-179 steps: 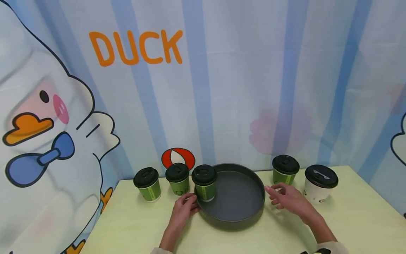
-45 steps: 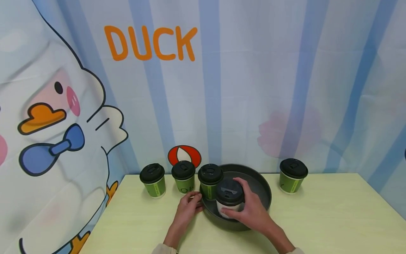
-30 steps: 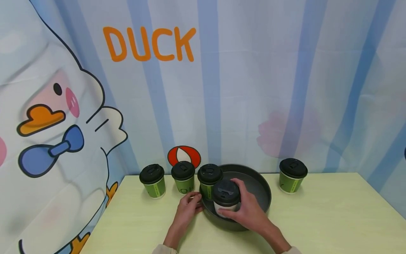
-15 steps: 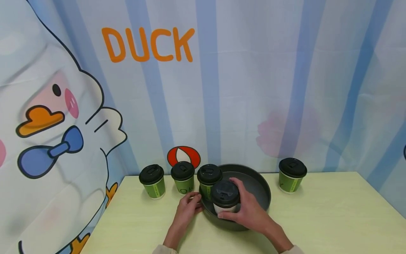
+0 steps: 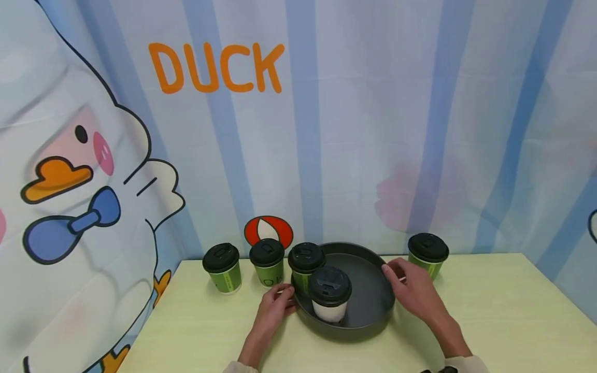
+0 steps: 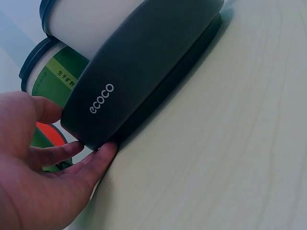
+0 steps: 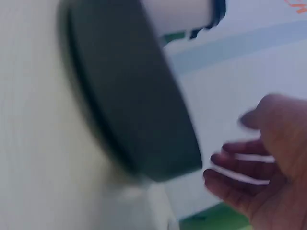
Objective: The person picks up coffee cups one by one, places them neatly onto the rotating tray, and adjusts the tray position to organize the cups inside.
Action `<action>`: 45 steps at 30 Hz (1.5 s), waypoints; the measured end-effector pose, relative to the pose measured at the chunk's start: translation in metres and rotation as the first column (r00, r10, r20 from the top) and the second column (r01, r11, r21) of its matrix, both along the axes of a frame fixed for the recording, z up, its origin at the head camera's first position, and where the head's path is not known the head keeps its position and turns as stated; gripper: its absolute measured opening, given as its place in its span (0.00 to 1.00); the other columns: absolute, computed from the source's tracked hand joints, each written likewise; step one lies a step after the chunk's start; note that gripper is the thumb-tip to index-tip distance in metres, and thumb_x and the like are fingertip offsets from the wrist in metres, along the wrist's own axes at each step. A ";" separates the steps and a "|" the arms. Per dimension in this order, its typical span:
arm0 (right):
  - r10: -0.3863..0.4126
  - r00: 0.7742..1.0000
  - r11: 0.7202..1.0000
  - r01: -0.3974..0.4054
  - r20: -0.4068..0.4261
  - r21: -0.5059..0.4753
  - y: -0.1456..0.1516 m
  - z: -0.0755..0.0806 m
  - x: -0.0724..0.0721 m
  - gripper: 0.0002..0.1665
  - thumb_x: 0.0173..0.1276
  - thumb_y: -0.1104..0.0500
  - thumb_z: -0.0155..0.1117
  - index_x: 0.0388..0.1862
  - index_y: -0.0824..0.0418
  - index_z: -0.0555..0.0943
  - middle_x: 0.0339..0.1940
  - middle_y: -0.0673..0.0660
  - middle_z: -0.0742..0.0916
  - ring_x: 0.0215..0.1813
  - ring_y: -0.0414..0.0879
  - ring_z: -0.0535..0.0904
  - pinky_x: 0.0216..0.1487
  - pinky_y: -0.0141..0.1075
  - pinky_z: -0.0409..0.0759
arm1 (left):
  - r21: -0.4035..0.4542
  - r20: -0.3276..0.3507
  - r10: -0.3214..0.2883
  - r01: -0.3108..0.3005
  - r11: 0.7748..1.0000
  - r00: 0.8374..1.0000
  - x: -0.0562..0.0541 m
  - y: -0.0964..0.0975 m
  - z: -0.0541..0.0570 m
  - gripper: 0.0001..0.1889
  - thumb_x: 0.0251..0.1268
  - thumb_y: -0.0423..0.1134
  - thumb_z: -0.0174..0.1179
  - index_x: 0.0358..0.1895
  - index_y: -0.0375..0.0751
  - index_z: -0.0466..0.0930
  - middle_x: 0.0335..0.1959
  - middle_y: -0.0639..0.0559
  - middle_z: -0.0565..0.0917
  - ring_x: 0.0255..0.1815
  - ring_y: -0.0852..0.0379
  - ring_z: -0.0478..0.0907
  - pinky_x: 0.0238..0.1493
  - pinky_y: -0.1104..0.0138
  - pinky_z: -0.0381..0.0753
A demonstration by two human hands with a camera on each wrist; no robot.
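A dark grey round pan [image 5: 373,298] sits at the middle of the table. Inside, toward its left, stand a green paper cup [image 5: 304,282] and, in front of it, a white paper cup [image 5: 329,311], both upright under black lids. My left hand [image 5: 272,309] holds the pan's left side; in the left wrist view its thumb is at the rim and fingertips [image 6: 106,151] meet the base below the "ecoco" lettering. Beside the right rim is my right hand [image 5: 414,291], holding nothing, its fingers loosely bent; the right wrist view shows a gap between them and the pan [image 7: 134,91].
Two green lidded cups stand left of the pan, one farther left [image 5: 223,269] and one nearer [image 5: 268,263]. Behind my right hand is another green cup [image 5: 428,254]. A printed duck curtain [image 5: 354,129] rises along the table's back edge.
My right hand brought the white cup from the right side of the table into the pan, set it left beside the green cup, then released it and moved right. My left hand stays at the pan.
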State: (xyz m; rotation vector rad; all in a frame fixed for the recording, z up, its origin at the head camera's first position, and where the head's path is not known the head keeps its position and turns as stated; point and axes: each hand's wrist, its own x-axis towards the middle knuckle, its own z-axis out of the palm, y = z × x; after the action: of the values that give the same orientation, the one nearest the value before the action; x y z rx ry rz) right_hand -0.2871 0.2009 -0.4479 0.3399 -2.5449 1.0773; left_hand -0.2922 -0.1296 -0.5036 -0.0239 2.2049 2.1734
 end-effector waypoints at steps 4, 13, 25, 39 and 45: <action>-0.076 0.992 0.992 0.065 0.097 0.112 0.011 -0.009 -0.002 0.15 0.81 0.58 0.57 0.45 0.70 0.83 0.31 0.56 0.86 0.34 0.49 0.82 0.37 0.47 0.82 | 0.002 0.001 0.001 -0.001 1.000 1.000 -0.001 0.000 -0.002 0.26 0.81 0.42 0.53 0.67 0.22 0.69 0.55 0.34 0.82 0.50 0.49 0.85 0.53 0.55 0.87; -0.004 0.906 0.980 0.088 0.423 -0.178 0.013 -0.030 -0.007 0.28 0.87 0.51 0.45 0.41 0.73 0.82 0.24 0.55 0.84 0.28 0.48 0.83 0.35 0.40 0.83 | -0.009 0.003 0.003 -0.003 1.000 1.000 0.000 0.000 0.000 0.26 0.80 0.42 0.53 0.68 0.22 0.69 0.55 0.34 0.82 0.50 0.50 0.85 0.53 0.55 0.87; 0.464 0.708 0.836 -0.152 0.532 -0.527 0.034 -0.032 -0.006 0.31 0.87 0.50 0.44 0.34 0.71 0.81 0.27 0.59 0.86 0.28 0.45 0.84 0.34 0.37 0.87 | 0.001 0.005 0.015 -0.015 1.000 1.000 0.003 0.001 0.001 0.24 0.80 0.42 0.54 0.65 0.22 0.72 0.52 0.38 0.83 0.47 0.53 0.85 0.50 0.59 0.88; 0.304 0.800 0.845 0.023 0.517 -0.534 0.024 -0.039 -0.010 0.31 0.88 0.50 0.42 0.46 0.79 0.77 0.29 0.57 0.85 0.31 0.45 0.83 0.37 0.38 0.88 | -0.001 0.023 0.000 0.000 1.000 1.000 -0.003 0.000 -0.001 0.24 0.81 0.41 0.53 0.66 0.22 0.71 0.52 0.38 0.83 0.48 0.53 0.84 0.53 0.56 0.87; 0.505 0.690 0.798 -0.145 0.518 -0.585 0.039 -0.034 -0.008 0.30 0.87 0.49 0.45 0.38 0.72 0.81 0.30 0.59 0.87 0.31 0.45 0.85 0.37 0.38 0.88 | -0.012 0.018 0.003 -0.003 1.000 1.000 -0.004 0.000 -0.003 0.24 0.81 0.41 0.52 0.66 0.22 0.71 0.52 0.38 0.83 0.49 0.52 0.84 0.53 0.56 0.87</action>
State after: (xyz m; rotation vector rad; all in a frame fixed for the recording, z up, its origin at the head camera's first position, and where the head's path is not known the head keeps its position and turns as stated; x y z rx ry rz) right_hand -0.2950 0.2395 -0.4823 0.3359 -2.6463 2.3191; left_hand -0.2964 -0.1293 -0.5069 -0.0474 2.2091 2.1530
